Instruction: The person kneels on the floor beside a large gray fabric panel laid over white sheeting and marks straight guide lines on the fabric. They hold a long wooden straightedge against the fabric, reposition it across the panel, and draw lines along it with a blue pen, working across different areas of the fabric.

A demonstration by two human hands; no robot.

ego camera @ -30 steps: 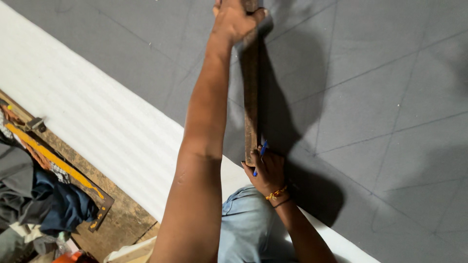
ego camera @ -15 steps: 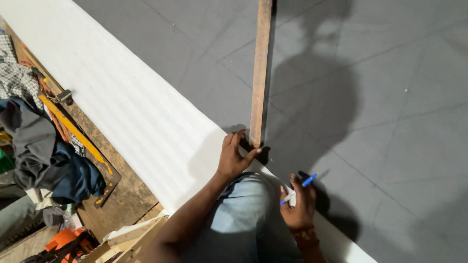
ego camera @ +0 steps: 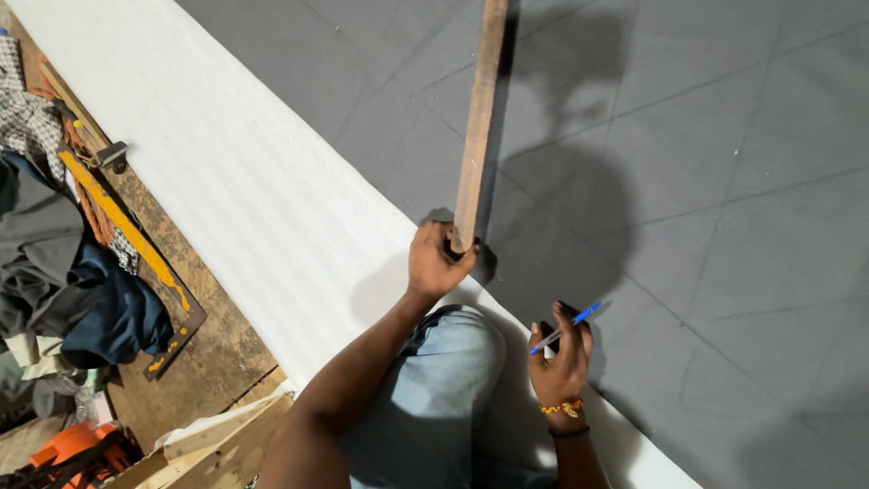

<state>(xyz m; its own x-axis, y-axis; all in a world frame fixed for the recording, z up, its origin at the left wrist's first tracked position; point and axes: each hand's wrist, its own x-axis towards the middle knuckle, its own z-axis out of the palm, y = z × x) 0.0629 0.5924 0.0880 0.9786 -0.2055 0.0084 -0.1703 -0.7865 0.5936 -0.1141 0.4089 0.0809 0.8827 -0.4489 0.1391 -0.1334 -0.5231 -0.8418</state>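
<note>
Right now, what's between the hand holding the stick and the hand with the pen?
In the head view, only grey sheet and its shadow lie between the left hand gripping the wooden strip and the right hand holding the blue pen.

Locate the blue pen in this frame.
The blue pen is in the right hand, low and right of centre in the head view, over the grey sheet, right of the wooden strip that the left hand grips.

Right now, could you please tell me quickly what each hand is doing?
Left hand: closed around the near end of the long wooden strip.
Right hand: closed on a blue pen, held just above the grey sheet.
</note>
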